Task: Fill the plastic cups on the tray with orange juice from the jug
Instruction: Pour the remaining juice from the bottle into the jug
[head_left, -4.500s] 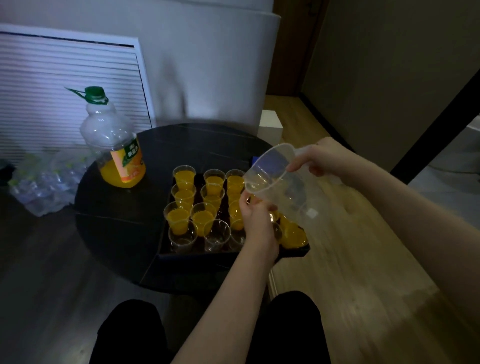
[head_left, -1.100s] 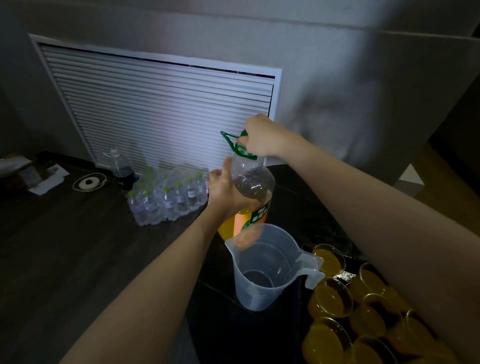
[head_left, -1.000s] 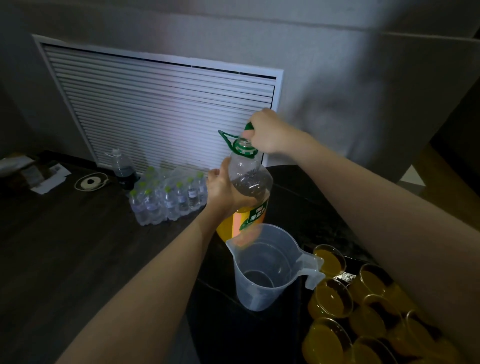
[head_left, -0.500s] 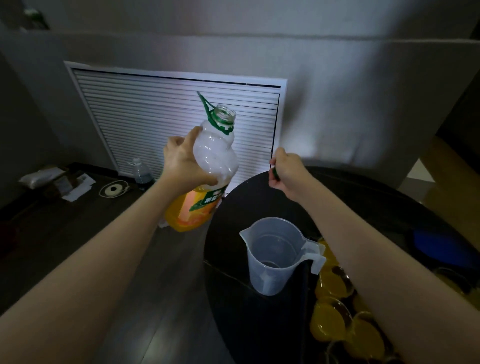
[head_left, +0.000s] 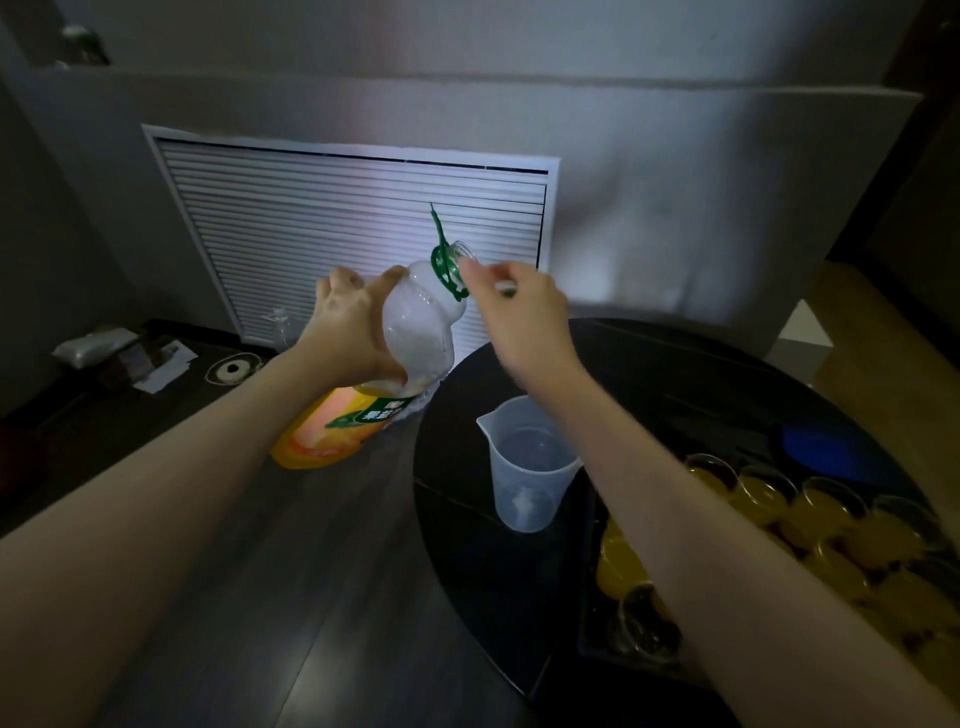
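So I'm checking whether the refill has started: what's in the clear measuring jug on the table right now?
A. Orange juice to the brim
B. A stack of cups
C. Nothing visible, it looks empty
C: the jug stands see-through on the dark table, while the juice sits low in the tilted bottle in the left hand.

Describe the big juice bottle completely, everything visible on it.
The juice bottle is large, clear plastic, with an orange and green label and orange juice pooled in its lower end. It is uncapped, a green carry ring around its open neck. It is tilted, neck up and to the right, held off the round black table. The left hand grips its upper body; the right hand is at the neck.
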